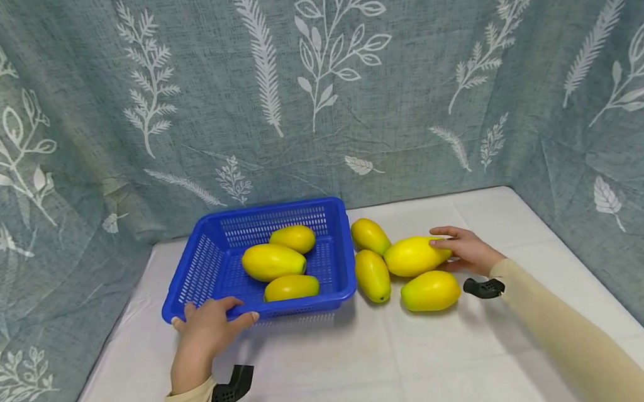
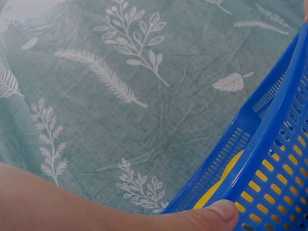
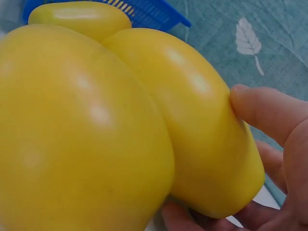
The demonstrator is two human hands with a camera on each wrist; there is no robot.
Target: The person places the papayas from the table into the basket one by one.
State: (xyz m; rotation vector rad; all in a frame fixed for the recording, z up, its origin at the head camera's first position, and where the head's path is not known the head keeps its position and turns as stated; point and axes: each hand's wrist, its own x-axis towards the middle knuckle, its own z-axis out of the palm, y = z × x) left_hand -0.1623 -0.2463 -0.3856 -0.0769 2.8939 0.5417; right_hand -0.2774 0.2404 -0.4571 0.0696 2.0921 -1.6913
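A blue plastic basket stands on the left of the white-covered table, with three yellow papayas inside, one of them a large papaya. My left hand grips its front rim near the left corner; in the left wrist view the thumb lies against the rim. To the right of the basket, my right hand holds the right end of a big papaya, its thumb and fingers curled around that end. In the right wrist view this papaya touches a nearer papaya. Its underside is hidden.
Two papayas, an upper one and a lower one, lie beside the basket's right wall. Another papaya lies in front of the held one. A grey-green leaf-patterned cloth hangs behind and at both sides of the table.
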